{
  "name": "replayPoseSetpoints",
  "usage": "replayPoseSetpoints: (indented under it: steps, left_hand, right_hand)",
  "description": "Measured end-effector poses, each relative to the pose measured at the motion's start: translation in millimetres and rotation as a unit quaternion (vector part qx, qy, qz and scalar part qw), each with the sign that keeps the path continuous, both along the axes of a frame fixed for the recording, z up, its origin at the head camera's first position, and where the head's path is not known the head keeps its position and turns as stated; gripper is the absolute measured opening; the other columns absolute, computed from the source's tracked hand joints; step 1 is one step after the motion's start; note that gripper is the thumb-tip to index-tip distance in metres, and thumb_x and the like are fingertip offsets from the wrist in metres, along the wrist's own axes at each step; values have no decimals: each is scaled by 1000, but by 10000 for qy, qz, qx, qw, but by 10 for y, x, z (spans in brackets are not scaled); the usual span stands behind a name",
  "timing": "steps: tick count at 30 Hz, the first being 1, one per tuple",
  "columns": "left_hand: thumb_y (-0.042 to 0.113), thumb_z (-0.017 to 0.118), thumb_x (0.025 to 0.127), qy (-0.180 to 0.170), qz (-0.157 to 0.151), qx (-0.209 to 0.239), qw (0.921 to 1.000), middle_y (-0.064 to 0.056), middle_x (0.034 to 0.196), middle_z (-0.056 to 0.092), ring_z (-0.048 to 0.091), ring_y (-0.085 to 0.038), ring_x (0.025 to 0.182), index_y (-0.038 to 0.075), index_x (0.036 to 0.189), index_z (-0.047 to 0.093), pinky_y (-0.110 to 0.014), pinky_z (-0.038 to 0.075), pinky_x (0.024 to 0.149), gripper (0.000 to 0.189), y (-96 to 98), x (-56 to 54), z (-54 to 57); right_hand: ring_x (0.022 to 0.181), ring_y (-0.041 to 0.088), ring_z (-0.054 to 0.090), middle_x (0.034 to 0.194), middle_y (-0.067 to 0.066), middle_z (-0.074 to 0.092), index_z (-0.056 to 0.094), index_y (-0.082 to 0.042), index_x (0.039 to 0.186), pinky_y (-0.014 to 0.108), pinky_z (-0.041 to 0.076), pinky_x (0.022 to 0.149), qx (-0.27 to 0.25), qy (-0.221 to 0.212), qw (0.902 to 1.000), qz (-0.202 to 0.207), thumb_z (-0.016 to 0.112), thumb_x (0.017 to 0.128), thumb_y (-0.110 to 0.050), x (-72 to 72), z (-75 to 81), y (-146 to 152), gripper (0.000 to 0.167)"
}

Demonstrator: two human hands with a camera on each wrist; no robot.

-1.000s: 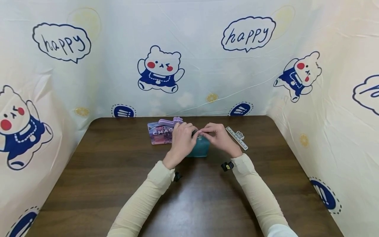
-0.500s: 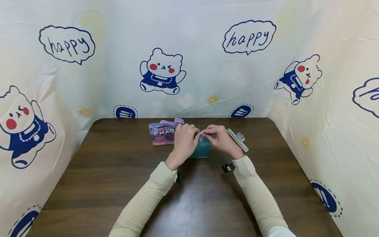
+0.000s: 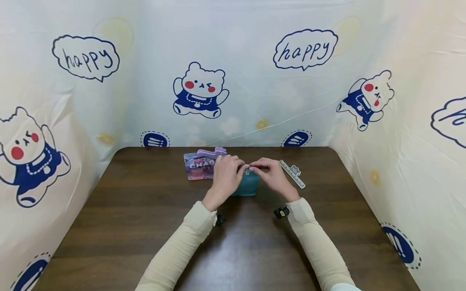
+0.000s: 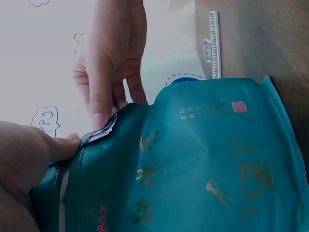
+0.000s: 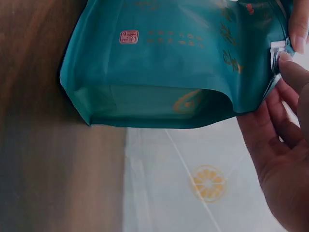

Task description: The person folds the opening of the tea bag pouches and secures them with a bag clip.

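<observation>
A teal pouch (image 3: pixel 245 186) with gold lettering stands upright at the far middle of the table, its top narrowed and folded. My left hand (image 3: pixel 226 173) grips the top from the left, thumb along the fold in the left wrist view. My right hand (image 3: pixel 272 174) pinches the other end of the top edge between thumb and fingers. A short silvery strip (image 4: pixel 100 131) lies at the fold between both hands' fingertips. In the right wrist view the same strip (image 5: pixel 277 53) is at the right thumb tip. Part of the pouch's left side is hidden behind my left hand.
Left of the pouch lies a pink and purple packet (image 3: pixel 198 166) with a lilac clip (image 3: pixel 211 152) along its top. A white ruler-like clip (image 3: pixel 292 174) rests to the right of my right hand. The brown table (image 3: pixel 153 218) ends at a printed cloth backdrop (image 3: pixel 247 81).
The head view has tilted up slightly, so everything sits a little lower. Both hands stay at the pouch's top, with only small finger movements there.
</observation>
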State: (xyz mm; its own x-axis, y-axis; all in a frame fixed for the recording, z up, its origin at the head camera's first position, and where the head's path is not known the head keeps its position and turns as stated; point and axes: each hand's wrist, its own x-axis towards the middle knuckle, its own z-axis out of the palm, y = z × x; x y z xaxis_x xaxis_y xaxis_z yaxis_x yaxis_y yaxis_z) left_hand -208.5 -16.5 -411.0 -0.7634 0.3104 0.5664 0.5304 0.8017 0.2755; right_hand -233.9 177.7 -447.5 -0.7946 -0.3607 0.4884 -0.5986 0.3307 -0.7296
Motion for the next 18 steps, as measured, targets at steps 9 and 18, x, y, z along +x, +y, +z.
replayPoseSetpoints:
  steps: [9, 18]
  left_hand:
    - [27, 74, 95, -15, -39, 170, 9998, -4, 89, 75, 62, -22, 77, 10, 96, 81, -34, 33, 69, 18, -7, 6, -4]
    - [26, 76, 93, -58, -102, 215, 9997, -4, 90, 76, 61, -22, 77, 10, 96, 81, -35, 35, 69, 17, -11, 3, -2]
  right_hand:
    - [94, 36, 69, 102, 25, 70, 74, 11, 107, 31, 58, 84, 159, 192, 9982, 543, 63, 92, 14, 126, 242, 18, 19]
    - [88, 33, 69, 96, 22, 71, 75, 9, 106, 26, 57, 81, 153, 507, 9978, 406, 65, 90, 17, 89, 151, 47, 21]
